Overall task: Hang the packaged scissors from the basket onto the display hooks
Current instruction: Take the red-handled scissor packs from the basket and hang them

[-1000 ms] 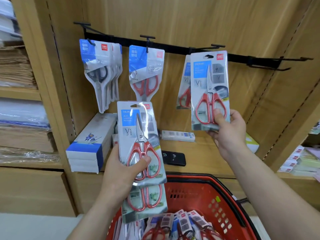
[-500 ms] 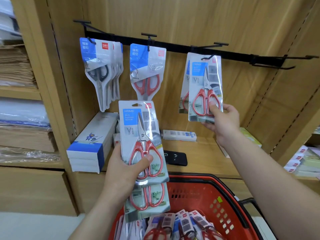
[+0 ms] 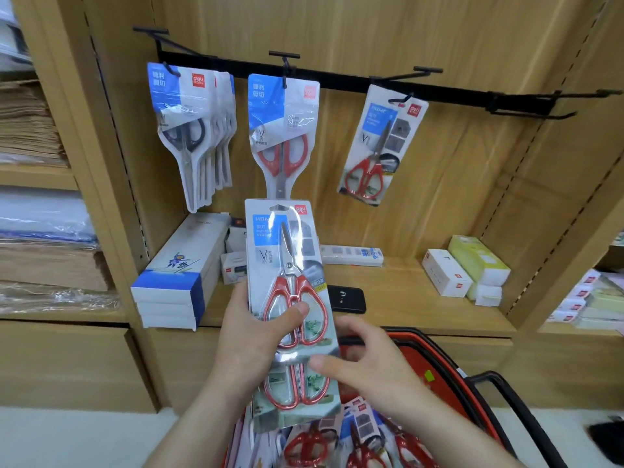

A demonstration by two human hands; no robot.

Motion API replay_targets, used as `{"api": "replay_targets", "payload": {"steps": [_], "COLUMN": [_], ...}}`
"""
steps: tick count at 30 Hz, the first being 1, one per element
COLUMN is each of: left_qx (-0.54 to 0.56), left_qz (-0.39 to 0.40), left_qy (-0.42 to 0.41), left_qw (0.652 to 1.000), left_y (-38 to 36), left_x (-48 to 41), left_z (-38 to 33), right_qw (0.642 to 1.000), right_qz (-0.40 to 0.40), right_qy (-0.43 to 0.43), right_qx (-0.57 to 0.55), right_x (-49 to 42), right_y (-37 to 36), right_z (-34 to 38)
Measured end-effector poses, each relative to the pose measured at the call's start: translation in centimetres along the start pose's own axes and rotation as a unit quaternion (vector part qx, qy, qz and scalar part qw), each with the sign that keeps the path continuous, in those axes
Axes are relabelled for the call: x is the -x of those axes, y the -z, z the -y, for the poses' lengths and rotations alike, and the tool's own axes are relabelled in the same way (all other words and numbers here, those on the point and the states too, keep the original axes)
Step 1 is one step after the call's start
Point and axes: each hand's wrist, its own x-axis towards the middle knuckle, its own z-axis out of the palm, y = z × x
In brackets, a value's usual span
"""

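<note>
The red basket point(image 3: 445, 383) sits closest, low in the view. It holds a loose heap of packaged scissors point(image 3: 364, 440) with red handles, lying flat and overlapping.

Just above the basket's left side, the left hand point(image 3: 250, 336) grips two packs stacked together. Its thumb presses across the handles of the front pack point(image 3: 287, 265), which stands upright with the blades pointing up. The second pack point(image 3: 297, 396) has slid lower behind it, so its handles show below the front one, hanging over the heap in the basket.

The right hand point(image 3: 364, 363) is over the basket's middle, its fingers curved. The thumb lies against the lower edge of the front pack and the index finger reaches its right edge. Whether this hand really grips the pack cannot be told.

Beyond the basket runs a wooden shelf point(image 3: 405, 309). On it lie a small black device point(image 3: 346, 298), a white power strip point(image 3: 351, 255), white and pale green boxes point(image 3: 466, 268) to the right and a stack of blue-and-white boxes point(image 3: 175, 282) to the left.

Farther up and behind the basket, a black rail point(image 3: 449, 94) crosses the back panel. One red-handled pack point(image 3: 371, 150) hangs tilted from a hook straight above the basket. A larger red-handled pack point(image 3: 283, 130) hangs to its left. Several black-handled packs point(image 3: 189, 130) hang furthest left.
</note>
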Motion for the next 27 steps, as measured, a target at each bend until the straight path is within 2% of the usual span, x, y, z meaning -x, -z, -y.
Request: {"api": "replay_targets", "payload": {"steps": [5,8,12,16,18,22,27], "left_qx": [-0.002,0.005,0.009,-0.014,-0.014,-0.004,0.016], "left_qz": [-0.001,0.004,0.001,0.001,0.004,0.007,-0.001], "left_qy": [0.005,0.009,0.015,0.008,0.008,0.015,0.052], "left_qw": [1.0,1.0,1.0,1.0,1.0,1.0,0.999], "left_y": [-0.3,-0.3,-0.1,0.3,0.4,0.2,-0.2], "left_x": [0.2,0.1,-0.2,-0.5,-0.5,-0.3,-0.2], "left_z": [0.5,0.8,1.1,1.5,1.5,1.4,1.5], "right_qw": [0.995,0.992,0.988,0.986,0.989,0.992,0.984], "right_qz": [-0.103,-0.126,-0.135,-0.096,-0.085,-0.114,-0.112], "right_qy": [0.014,0.01,-0.006,-0.017,-0.014,0.025,-0.015], "right_qx": [-0.004,-0.006,-0.075,-0.137,-0.122,-0.045,-0.139], "right_x": [0.4,0.7,0.9,0.7,0.5,0.0,-0.5], "right_y": [-1.3,-1.5,-1.5,-1.3,-1.2,-1.0,-1.3], "right_z": [-0.4,-0.8,-1.0,-0.6,-0.6,-0.6,-0.4]}}
